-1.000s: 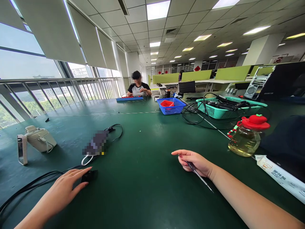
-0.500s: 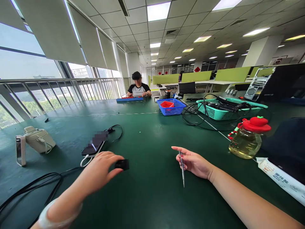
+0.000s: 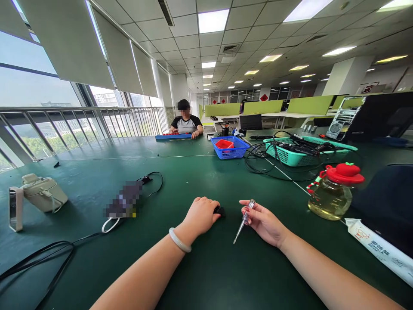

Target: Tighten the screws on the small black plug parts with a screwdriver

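In the head view, my left hand pinches a small black block-like piece between thumb and fingers, over the middle of the green table. Part of that piece is hidden by the fingers, and its kind does not show. To its right, my right hand is closed on a slim screwdriver with a clear handle. The shaft slants down to the left, its tip pointing toward me. A short gap separates the screwdriver from the black piece.
On the left lie a phone with a white cable, black cords and a beige case. A jar with a red lid and a white packet stand right. Beyond are a blue basket, a teal basket and a seated person.
My left hand has moved right with the black piece, close to my right hand. The screwdriver has swung from near upright to a slant, its tip now farther left.
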The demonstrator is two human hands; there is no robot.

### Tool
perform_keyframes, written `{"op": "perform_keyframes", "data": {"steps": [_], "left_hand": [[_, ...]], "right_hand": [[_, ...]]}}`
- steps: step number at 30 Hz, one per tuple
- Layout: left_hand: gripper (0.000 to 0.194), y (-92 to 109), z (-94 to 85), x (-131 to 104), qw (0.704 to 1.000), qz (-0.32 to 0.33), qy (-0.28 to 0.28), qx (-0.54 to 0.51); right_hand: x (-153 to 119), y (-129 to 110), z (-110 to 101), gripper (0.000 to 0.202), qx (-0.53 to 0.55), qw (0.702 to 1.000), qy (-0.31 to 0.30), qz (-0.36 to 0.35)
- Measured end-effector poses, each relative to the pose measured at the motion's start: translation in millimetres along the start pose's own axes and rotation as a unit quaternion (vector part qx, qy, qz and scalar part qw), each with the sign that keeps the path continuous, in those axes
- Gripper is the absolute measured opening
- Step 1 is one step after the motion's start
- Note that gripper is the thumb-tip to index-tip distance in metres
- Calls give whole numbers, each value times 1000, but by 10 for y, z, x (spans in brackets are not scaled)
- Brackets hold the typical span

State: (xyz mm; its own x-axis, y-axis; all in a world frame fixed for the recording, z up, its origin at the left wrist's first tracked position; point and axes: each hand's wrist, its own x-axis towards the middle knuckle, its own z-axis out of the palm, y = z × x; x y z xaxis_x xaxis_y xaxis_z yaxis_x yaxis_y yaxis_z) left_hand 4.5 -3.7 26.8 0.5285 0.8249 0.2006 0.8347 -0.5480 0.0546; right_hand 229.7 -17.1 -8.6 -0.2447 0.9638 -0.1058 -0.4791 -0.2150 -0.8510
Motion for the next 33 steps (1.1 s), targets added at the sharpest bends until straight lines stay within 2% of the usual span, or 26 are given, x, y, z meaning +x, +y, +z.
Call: {"op": "perform_keyframes", "data": {"steps": [3, 9, 14, 19, 24, 27, 29, 31, 33], "left_hand": [[26, -67, 50, -20, 1000, -19, 13, -18], [34, -178, 116, -1, 994, -56, 6, -91], [47, -238, 186, 30, 981, -88, 12, -169], [35, -286, 248, 32, 977, -96, 48, -187], [31, -308, 300, 45, 976, -80, 61, -193], [30, -312, 314, 51, 978, -74, 60, -188], [31, -311, 313, 50, 978, -75, 59, -184], [32, -308, 310, 48, 979, -77, 56, -182], [32, -307, 310, 47, 979, -77, 55, -181]], "right_hand": [[30, 34, 3, 34, 2, 1000, -4, 2], [97, 35, 49, 39, 1, 999, 32, 16], [175, -10, 47, 42, -20, 999, 12, 46], [146, 8, 47, 43, -30, 999, -9, -11], [105, 28, 30, 33, -109, 988, -42, -96], [87, 48, 25, 29, -201, 966, -72, -142], [56, 57, 48, 26, -274, 939, -87, -187], [12, 53, 95, 22, -350, 900, -96, -241], [-38, 40, 153, 18, -423, 848, -103, -301]]}}
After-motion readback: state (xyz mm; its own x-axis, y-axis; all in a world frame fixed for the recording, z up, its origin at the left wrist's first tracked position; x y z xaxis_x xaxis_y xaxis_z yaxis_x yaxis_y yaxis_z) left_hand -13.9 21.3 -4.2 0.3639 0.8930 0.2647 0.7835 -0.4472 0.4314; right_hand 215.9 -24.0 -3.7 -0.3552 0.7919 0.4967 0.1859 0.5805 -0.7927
